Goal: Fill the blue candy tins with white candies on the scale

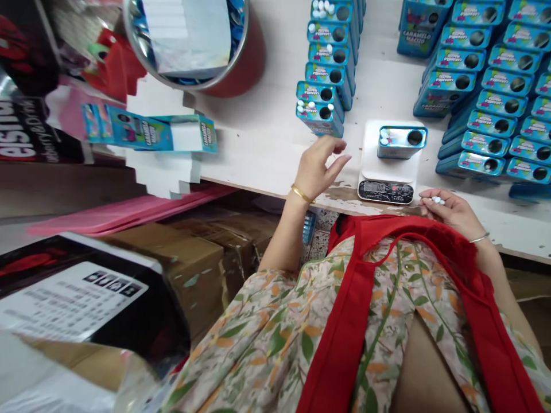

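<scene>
A blue tin (pixel 401 141) with a round hole in its top stands on a small white scale (pixel 390 175) at the table's front edge. My left hand (pixel 319 165) hovers open just left of the scale, fingers loosely curled, below a column of blue tins (pixel 325 86) that hold white candies. My right hand (pixel 450 209) rests on the table edge right of the scale, fingers closed around a few white candies (pixel 437 200).
Rows of stacked blue tins (pixel 491 86) fill the table's right side. A metal bowl (pixel 189 40) with a red base sits at the back left. Flat printed cartons (pixel 146 131), pink sheets and cardboard boxes (pixel 206 252) lie to the left, below the table.
</scene>
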A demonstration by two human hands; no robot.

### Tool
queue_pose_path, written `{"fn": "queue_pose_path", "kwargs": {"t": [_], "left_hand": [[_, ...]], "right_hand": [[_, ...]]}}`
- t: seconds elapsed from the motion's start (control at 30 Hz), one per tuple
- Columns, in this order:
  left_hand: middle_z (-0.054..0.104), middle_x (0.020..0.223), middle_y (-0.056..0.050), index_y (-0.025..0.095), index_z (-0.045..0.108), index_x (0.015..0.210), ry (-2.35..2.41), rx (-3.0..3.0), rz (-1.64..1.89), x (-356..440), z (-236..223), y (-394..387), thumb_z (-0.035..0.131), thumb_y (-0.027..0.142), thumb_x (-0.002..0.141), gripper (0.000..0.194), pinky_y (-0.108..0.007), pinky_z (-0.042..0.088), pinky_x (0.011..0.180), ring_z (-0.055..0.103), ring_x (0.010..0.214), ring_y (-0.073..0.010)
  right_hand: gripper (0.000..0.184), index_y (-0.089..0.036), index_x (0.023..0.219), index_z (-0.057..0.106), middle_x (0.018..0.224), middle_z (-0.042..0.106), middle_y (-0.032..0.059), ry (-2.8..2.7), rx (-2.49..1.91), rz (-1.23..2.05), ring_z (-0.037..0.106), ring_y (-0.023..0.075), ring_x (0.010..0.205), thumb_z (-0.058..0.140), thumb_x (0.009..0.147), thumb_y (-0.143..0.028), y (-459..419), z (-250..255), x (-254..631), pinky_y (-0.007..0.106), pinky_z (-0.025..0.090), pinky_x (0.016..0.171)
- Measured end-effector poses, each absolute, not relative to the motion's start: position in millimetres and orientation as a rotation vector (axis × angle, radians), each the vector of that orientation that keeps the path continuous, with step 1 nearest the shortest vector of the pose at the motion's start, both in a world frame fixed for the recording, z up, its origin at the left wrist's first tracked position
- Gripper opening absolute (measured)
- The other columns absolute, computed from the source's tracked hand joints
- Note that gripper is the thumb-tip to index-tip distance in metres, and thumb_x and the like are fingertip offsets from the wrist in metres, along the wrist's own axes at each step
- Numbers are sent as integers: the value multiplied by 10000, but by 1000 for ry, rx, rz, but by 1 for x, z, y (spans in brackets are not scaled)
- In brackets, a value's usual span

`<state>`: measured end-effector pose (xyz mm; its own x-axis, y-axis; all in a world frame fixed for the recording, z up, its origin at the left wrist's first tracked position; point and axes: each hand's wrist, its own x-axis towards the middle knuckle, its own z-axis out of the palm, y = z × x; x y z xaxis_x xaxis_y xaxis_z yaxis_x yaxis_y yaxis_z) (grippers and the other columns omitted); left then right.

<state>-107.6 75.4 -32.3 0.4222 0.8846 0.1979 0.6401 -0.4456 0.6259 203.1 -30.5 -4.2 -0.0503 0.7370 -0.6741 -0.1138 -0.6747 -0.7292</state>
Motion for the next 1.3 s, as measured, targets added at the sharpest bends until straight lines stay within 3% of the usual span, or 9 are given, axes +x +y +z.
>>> {"fn": "queue_pose_path", "kwargs": {"t": [0.13,0.3,0.5,0.67,0.9,1.3], "left_hand": [[677,944,-61,195,598,1003,1329,2127,746,-113,-56,57,504,455,992,276,-303,531,789,633,859,-151],[678,956,-66,194,599,1004,1327,2109,790,-108,-54,56,499,448,995,273,-301,532,801,634,870,-151],[677,938,-60,205,601,994,1300,2131,798,-106,-51,60,507,435,993,248,-312,527,801,632,865,-158],[677,921,-59,203,606,986,1290,2125,791,-107,-55,57,512,420,992,236,-316,528,798,634,855,-163],[674,916,-56,206,605,988,1293,2132,762,-107,-56,56,501,435,996,251,-310,526,808,632,858,-159],[668,904,-59,180,611,988,1279,2126,795,-107,-62,59,495,422,1003,269,-294,514,778,626,845,-154]], "right_hand": [[361,-162,957,673,627,623,1,-1042,-1652,1562,495,77,500,812,746,-420,-5,20,205,204,380,470],[124,-154,953,692,651,601,4,-1702,-1669,1069,537,100,549,662,855,-224,47,59,197,257,446,568],[198,-143,944,716,848,628,38,-2277,-1673,643,575,156,767,579,813,-87,88,64,177,361,497,820],[263,-126,1022,719,997,628,121,-2416,-1834,629,590,224,927,554,826,-67,93,61,165,377,483,910],[249,-183,1071,675,1023,588,110,-2417,-1783,609,596,254,948,578,847,-139,91,61,167,398,491,904],[244,-200,1065,694,1100,670,121,-2445,-1878,543,631,297,1055,532,883,-178,89,79,162,440,502,959]]}}
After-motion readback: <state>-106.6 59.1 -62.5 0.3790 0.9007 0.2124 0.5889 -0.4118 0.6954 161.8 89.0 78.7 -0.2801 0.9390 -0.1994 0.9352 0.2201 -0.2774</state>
